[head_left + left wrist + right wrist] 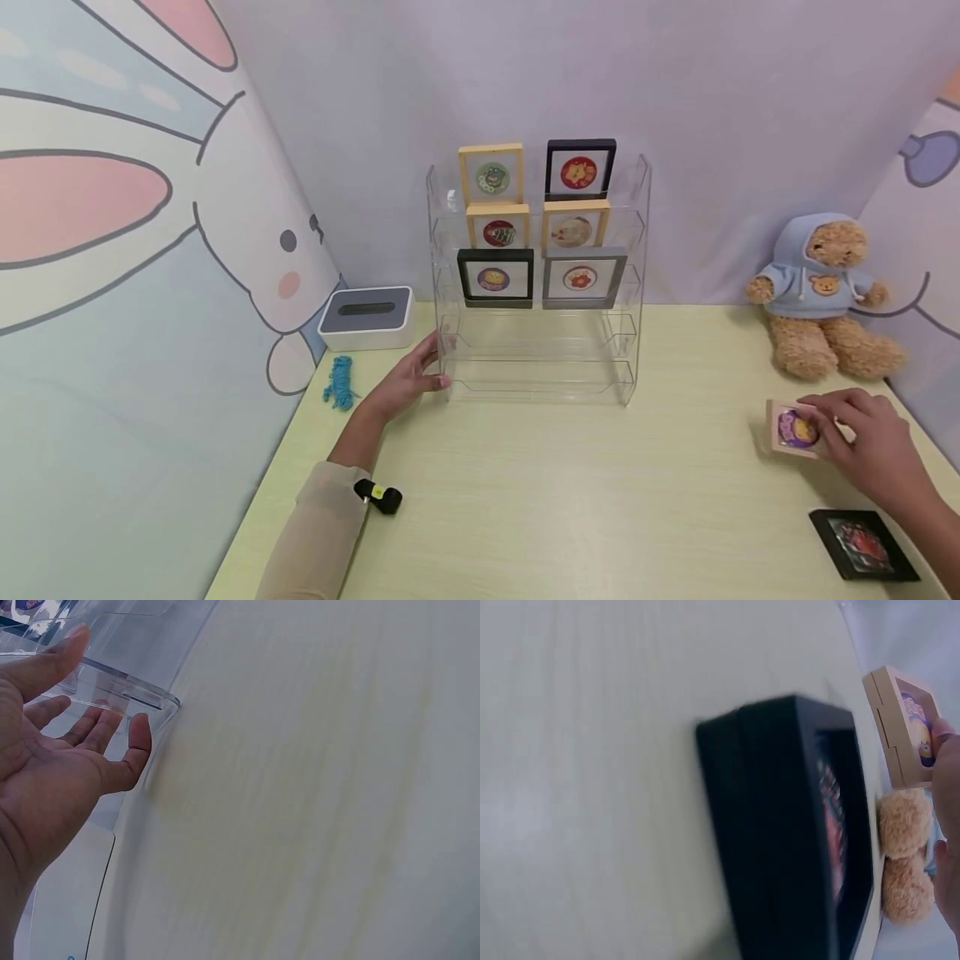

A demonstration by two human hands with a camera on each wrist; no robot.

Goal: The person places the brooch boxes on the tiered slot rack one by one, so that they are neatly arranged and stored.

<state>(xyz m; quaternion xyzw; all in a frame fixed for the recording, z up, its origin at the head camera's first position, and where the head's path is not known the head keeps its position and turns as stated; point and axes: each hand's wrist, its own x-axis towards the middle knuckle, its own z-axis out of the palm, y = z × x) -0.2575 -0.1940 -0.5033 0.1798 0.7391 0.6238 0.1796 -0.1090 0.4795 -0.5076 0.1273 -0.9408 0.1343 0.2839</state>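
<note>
My right hand (870, 437) pinches a small light-wood picture frame (778, 427) with a purple and yellow round badge inside, raised above the table at the right. In the right wrist view this wooden frame (895, 735) shows at the right edge, thumb on its front. Beneath the right forearm lies a black picture frame (862, 546) with a red picture. At the lower left side of a clear tiered display rack (540, 387), my left hand (405, 387) rests with fingers spread. The left wrist view shows the left hand (67, 757) beside the clear plastic edge.
On the rack's upper tiers stand several framed badges, among them a black frame (495, 302) and a grey frame (585, 303). A tissue box (367, 337) and a blue cord bundle (342, 383) lie left. A teddy bear (821, 292) sits at the back right.
</note>
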